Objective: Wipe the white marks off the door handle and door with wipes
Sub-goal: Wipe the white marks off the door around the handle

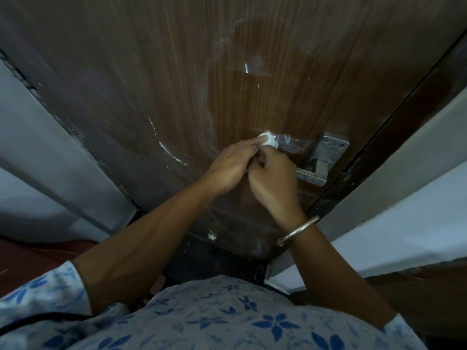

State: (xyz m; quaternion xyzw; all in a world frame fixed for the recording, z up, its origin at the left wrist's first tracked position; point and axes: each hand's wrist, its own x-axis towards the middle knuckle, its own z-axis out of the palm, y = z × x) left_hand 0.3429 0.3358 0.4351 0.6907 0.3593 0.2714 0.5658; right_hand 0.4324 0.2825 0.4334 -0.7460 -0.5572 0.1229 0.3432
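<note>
A brown wood-grain door [177, 72] fills the view, with white streaks [171, 154] left of centre and a small one [246, 67] higher up. A grey metal handle [312, 176] on a square plate [333, 145] sits at the door's right edge. My left hand [231, 168] and my right hand [274, 180] meet just left of the handle. Both pinch a small crumpled white wipe [269, 140], which sticks out above the fingers against the door. A damp, darker patch surrounds the area above the hands.
A dark door frame [394, 117] runs diagonally on the right, with a pale wall [417, 198] beyond it. Grey wall [38, 147] lies left of the door. A metal bangle [298, 229] circles my right wrist. A white chip [211, 236] marks the door's lower edge.
</note>
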